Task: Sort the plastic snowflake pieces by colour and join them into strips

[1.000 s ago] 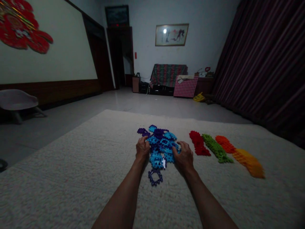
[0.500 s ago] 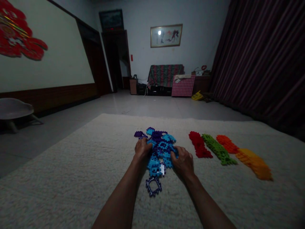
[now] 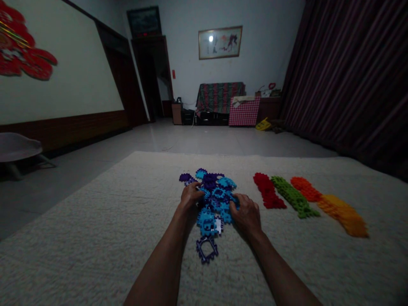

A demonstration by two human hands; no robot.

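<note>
Left hand [image 3: 189, 196], right hand [image 3: 249, 213], at blue pieces [image 3: 219, 194]; fingers [image 3: 233, 208] partly hidden

One left hand [image 3: 190, 195] and one right hand [image 3: 246, 212] at centre. One pile [image 3: 209, 182] of blue and purple pieces between them, too overlapped to count; one open-centred purple piece [image 3: 200, 252], lower centre. Right of centre, one red row [image 3: 267, 190], one green row [image 3: 293, 196], one orange row [image 3: 305, 189], one yellow row [image 3: 344, 214]: four. One framed picture [image 3: 219, 42], upper centre; one curtain [image 3: 325, 76], upper right.

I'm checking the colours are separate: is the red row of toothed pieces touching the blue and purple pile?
Apart: the head view shows pale mat between the red row and pile.
</note>
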